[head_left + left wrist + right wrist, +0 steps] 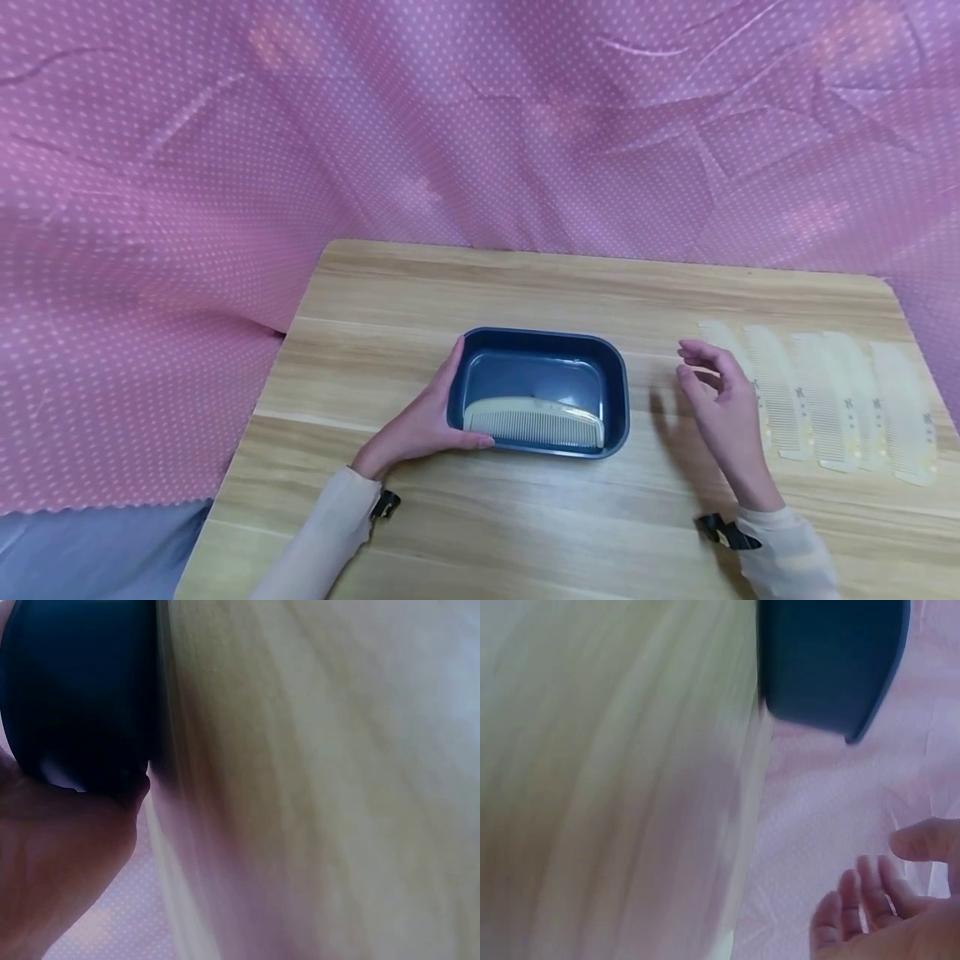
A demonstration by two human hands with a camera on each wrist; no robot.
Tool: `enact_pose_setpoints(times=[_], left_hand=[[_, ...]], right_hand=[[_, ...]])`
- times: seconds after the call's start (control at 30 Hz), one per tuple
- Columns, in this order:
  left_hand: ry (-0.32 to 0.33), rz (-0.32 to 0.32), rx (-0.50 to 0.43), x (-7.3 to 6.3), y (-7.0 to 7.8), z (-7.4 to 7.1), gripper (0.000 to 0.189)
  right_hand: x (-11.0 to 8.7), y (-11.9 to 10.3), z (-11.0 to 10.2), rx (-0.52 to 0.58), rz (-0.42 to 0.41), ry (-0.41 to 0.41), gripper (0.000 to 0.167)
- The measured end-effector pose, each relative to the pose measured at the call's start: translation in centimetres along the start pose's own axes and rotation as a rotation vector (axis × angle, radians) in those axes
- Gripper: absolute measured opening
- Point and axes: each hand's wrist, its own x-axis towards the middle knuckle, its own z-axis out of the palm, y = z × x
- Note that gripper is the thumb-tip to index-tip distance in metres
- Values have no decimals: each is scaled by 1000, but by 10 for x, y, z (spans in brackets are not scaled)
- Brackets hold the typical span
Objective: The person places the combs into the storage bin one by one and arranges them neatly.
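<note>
A dark blue rectangular tray (621,392) rests on the wooden table, its side wall also showing in both wrist views. One cream comb (534,423) lies inside along the near wall, teeth toward me. My left hand (422,423) holds the tray's left end, thumb at the near wall and fingers along the left side. To the right of the tray, my right hand (722,408) hovers above the table with loosely bent fingers and nothing in them. Beside and partly behind it, several cream combs (832,400) lie in a slanted, partly overlapping row.
The wood-grain table (465,525) has rounded far corners. Pink polka-dot cloth (480,150) hangs behind it and down its left side. A black strap (727,532) circles the right wrist, and another black piece (386,504) sits at the left cuff.
</note>
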Motion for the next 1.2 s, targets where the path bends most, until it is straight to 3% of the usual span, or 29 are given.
enact_pose_setpoints(times=[0.4, 0.6, 0.87, 1.2], left_hand=[[5, -3, 2, 0, 1, 2, 146], [4, -5, -5, 0, 0, 1, 145], [0, -8, -8, 0, 3, 0, 144], [-2, -16, -8, 0, 5, 0, 144]], right_hand=[[3, 17, -28, -224, 155, -30, 47], [10, 20, -38, -315, 167, -40, 53], [18, 25, -51, -379, 213, -118, 63], [24, 34, -58, -516, 188, -227, 67]])
